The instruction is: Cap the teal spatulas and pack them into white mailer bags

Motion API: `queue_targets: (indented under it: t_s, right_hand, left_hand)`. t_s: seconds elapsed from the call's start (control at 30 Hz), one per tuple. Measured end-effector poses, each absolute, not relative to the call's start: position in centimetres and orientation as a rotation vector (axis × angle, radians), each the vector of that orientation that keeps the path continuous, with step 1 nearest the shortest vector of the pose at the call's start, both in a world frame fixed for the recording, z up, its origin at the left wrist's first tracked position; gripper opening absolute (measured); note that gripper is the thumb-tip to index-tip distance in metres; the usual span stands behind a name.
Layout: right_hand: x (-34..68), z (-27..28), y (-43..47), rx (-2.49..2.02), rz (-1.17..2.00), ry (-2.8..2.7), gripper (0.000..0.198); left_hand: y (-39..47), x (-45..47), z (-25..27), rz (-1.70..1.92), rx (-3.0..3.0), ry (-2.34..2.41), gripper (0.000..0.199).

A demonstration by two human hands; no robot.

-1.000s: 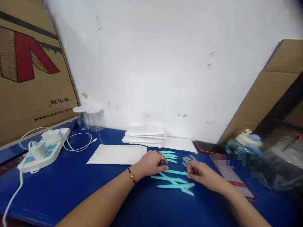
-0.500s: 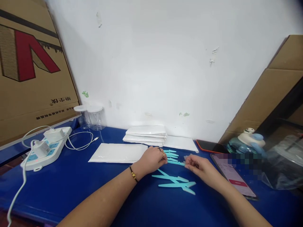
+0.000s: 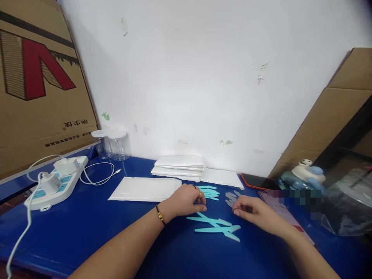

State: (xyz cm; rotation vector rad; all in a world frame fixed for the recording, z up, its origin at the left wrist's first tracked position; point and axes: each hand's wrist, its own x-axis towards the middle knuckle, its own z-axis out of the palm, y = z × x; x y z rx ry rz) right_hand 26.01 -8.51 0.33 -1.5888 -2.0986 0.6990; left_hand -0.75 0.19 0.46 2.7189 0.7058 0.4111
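My left hand (image 3: 188, 200) hovers at the left end of a row of turquoise eyebrow razors (image 3: 213, 192). Its fingers are bent, thumb apart from them, with nothing visible in the grasp. My right hand (image 3: 255, 213) is beside a small pile of clear razor caps (image 3: 230, 198). Its thumb and forefinger stand apart, and I see nothing between them. Closer to me, three more turquoise razors (image 3: 213, 229) lie crossed over each other with whitish covered ends. My left hand hides part of the rear razors.
White packets (image 3: 178, 166) are stacked against the wall, with a single packet (image 3: 142, 188) to the left and another packet (image 3: 222, 177) to the right. Phones (image 3: 258, 181) and a duck-like figure (image 3: 305, 174) stand right. A power strip (image 3: 58, 188) and clear jars (image 3: 117, 146) are at left.
The razor that stretched between my hands now lies with the rear row. My right hand has moved slightly right and down, off the clear caps. My left hand has loosened.
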Motion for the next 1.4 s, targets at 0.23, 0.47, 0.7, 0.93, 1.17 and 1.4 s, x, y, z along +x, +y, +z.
queue_targets:
  t_s: [0.23,0.47,0.7,0.93,1.17,1.4]
  right_hand:
    - [23.1,-0.8,-8.5,-1.566,0.747,-2.164,0.008]
    - [22.8,-0.9,-8.4,-1.605,0.787,-2.063,0.013]
    - [25.5,-1.0,-7.4,-1.726,0.454,-2.024,0.017]
    - [26.8,-0.8,-7.4,-1.745,0.279,-1.997,0.015]
    - [26.0,1.4,-9.3,-1.575,0.777,-2.172,0.013]
    - [25.4,0.0,-9.1,-1.554,0.816,-2.26,0.006]
  left_hand:
    - [-0.8,0.1,-0.4,0.286,2.746,0.656,0.02]
    - [-0.5,0.3,-0.2,0.337,2.728,0.741,0.01]
    - [1.6,-0.9,0.3,0.433,2.771,1.028,0.01]
    - [1.8,-1.1,-0.3,0.532,2.761,1.036,0.019]
    - [-0.2,-0.9,0.7,0.278,2.737,0.643,0.022]
    - [-0.3,-0.5,0.0,0.174,2.705,0.731,0.011]
